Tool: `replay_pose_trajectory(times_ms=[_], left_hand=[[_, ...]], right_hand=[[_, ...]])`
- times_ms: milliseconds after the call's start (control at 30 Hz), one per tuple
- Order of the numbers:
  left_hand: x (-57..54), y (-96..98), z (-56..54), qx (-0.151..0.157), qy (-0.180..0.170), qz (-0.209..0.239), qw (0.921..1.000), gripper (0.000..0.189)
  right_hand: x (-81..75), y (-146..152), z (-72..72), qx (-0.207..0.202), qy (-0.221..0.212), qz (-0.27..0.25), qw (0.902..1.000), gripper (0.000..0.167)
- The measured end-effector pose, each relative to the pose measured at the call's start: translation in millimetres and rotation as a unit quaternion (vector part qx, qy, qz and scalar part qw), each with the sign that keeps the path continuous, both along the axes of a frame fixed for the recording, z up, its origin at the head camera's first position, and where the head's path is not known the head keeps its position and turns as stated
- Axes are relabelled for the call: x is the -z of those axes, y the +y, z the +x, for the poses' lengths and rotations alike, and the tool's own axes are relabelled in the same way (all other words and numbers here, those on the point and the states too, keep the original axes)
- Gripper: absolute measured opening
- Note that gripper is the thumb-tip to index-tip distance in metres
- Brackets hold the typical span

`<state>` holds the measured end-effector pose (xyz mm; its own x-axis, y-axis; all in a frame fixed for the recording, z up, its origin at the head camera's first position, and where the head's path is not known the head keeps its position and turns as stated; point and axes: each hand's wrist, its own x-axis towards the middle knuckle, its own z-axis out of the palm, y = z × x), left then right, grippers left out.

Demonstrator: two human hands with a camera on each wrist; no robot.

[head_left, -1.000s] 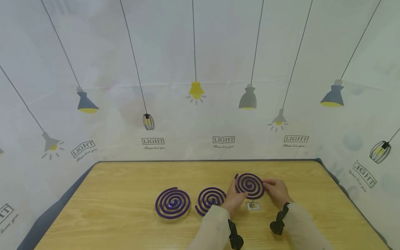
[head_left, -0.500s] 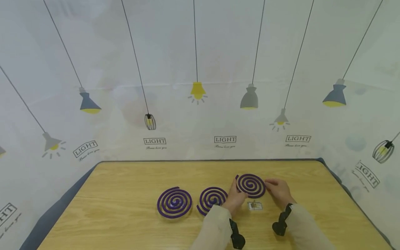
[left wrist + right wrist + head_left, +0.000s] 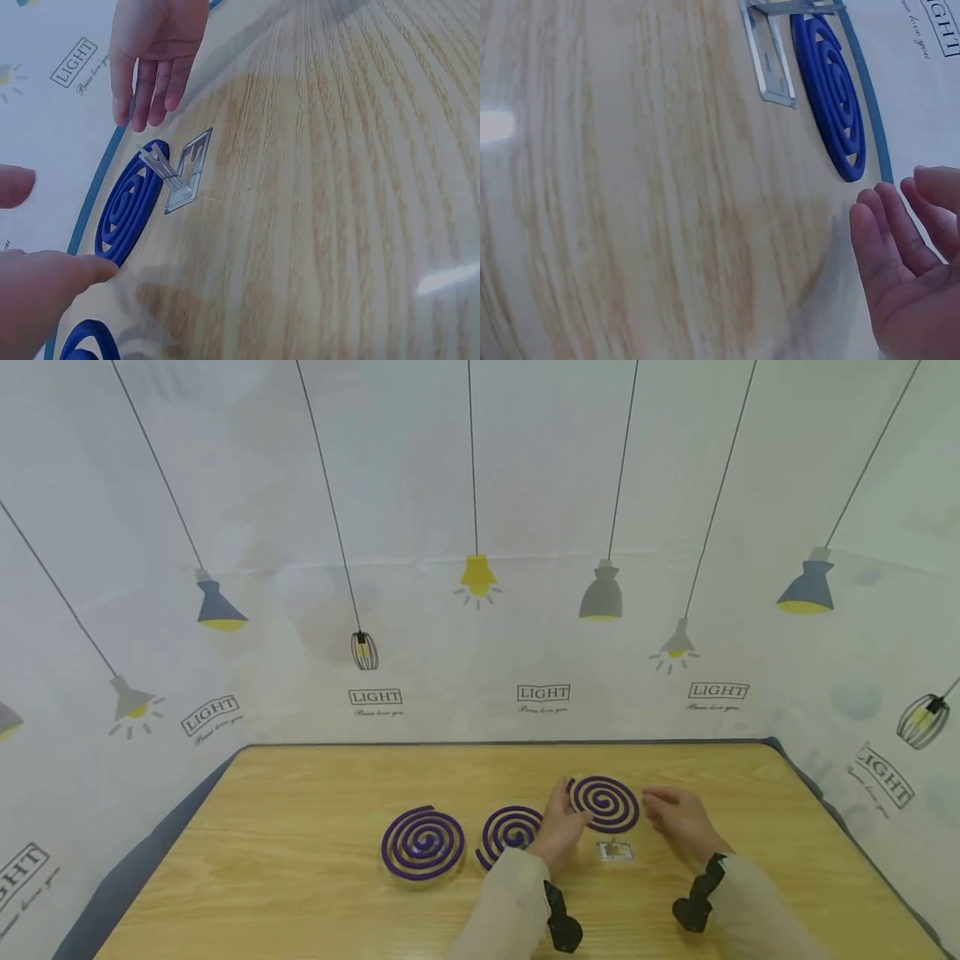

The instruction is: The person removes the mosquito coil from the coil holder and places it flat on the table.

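A purple mosquito coil (image 3: 602,802), which looks blue in the wrist views, lies flat towards the back right of the table. My left hand (image 3: 561,832) is at its left edge, with thumb and fingers spread apart; the thumb (image 3: 94,270) is at the rim and seems to touch it. Off the coil's right side, my right hand (image 3: 681,820) holds nothing, its fingers (image 3: 870,240) loosely extended. Just in front of this coil is a small metal coil stand (image 3: 615,852) with a raised prong (image 3: 161,166).
A second coil (image 3: 517,838) lies left of my left hand, partly hidden by the hand and sleeve. Farther left, another coil (image 3: 425,842) seems raised a little above the wooden table (image 3: 300,860). A wall sheet (image 3: 420,610) printed with lamps borders the table's back and sides.
My right hand has drawn away to the right from the coil's edge. My left thumb and fingers have loosened at its left side. The coil and the stand keep their places.
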<state>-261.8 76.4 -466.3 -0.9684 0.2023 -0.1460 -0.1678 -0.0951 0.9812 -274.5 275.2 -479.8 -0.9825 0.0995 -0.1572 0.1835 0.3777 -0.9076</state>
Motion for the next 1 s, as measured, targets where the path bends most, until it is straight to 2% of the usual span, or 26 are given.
replay_pose_trajectory(times_ms=[167,233,333,467,533,667,767,867,1000], left_hand=[[-2.9,-5.9,1.5,0.025,-0.006,0.002,0.9997,0.069],[-4.7,-8.4,2.5,0.046,-0.002,0.006,0.9989,0.068],[-7.5,-13.4,4.1,0.084,0.008,0.010,0.9964,0.066],[-11.5,-21.4,6.3,0.127,0.019,0.012,0.9917,0.061],[-13.9,-27.1,7.6,0.144,0.022,0.017,0.9892,0.060],[-20.7,-44.4,8.2,0.173,0.037,0.016,0.9841,0.057],[-24.5,-60.5,4.5,0.191,0.057,0.005,0.9799,0.054],[-28.3,-77.0,-0.5,0.205,0.085,-0.021,0.9748,0.053],[-34.1,-95.6,-3.9,0.209,0.104,-0.061,0.9704,0.050]], right_hand=[[-2.1,5,0.3,-0.007,0.010,-0.036,0.9993,0.050],[4.1,9,-4.0,-0.010,0.020,-0.054,0.9983,0.059],[21.7,17,-15.0,-0.015,0.038,-0.076,0.9962,0.067],[36.6,22,-26.5,-0.034,0.059,-0.092,0.9934,0.058],[36.5,21,-27.2,-0.037,0.063,-0.100,0.9923,0.051],[13.8,6,-14.5,-0.052,0.069,-0.122,0.9888,0.045],[-20.5,-15,4.7,-0.075,0.066,-0.135,0.9858,0.048],[-47.5,-36,19.7,-0.088,0.055,-0.147,0.9836,0.050],[-54.9,-58,25.9,-0.106,0.041,-0.157,0.9810,0.044]])
